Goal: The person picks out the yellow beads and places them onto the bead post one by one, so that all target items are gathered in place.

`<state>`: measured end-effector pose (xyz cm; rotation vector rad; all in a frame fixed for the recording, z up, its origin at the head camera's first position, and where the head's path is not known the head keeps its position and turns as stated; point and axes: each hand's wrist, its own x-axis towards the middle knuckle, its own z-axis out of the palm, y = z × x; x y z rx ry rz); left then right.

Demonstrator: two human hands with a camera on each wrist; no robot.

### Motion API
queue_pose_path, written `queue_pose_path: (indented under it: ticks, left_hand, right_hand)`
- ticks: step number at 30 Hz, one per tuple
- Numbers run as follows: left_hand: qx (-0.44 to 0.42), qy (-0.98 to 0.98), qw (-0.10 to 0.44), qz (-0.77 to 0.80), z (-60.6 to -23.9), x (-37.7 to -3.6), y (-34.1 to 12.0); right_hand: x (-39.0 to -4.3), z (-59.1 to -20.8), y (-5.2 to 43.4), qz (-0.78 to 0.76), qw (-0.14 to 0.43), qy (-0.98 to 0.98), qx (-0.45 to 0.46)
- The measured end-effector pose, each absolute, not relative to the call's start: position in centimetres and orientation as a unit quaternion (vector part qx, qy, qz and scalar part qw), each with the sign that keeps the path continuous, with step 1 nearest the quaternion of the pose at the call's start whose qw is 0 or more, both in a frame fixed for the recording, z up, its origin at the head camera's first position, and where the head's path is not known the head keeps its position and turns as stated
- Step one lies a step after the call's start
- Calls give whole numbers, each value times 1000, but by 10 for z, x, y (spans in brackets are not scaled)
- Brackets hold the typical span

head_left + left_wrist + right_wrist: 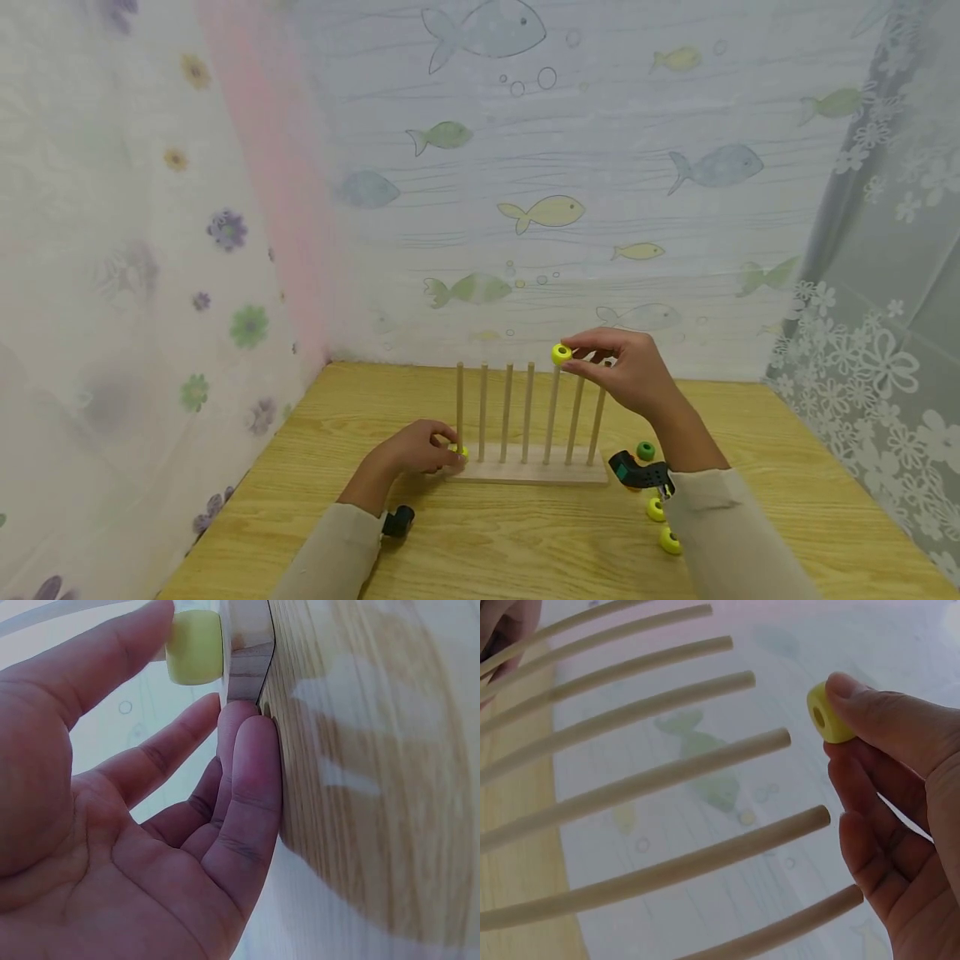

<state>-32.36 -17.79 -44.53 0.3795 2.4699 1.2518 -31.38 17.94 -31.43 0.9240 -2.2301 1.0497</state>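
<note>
Head view, nearest first: two yellow beads (663, 525) lie on the counter (525, 542) beside the right sleeve, a green bead (646, 451) just beyond. Left hand (416, 450) rests at the left end of the wooden peg rack (528, 472), fingers relaxed and spread, touching a yellow bead (194, 646) seated low on the end peg. Right hand (626, 367) is raised; its grip pinches a yellow bead (561, 354) between thumb and fingertips, just at the top of the fifth peg (552, 412) from the left.
</note>
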Motion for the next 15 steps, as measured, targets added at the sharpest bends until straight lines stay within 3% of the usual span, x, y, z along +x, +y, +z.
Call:
queue_pose_path:
  ticks: [15]
  left_hand:
    - [127,870,172,444,-444,-322,-177]
  right_hand:
    - [-317,-312,154,386,225,-824,349]
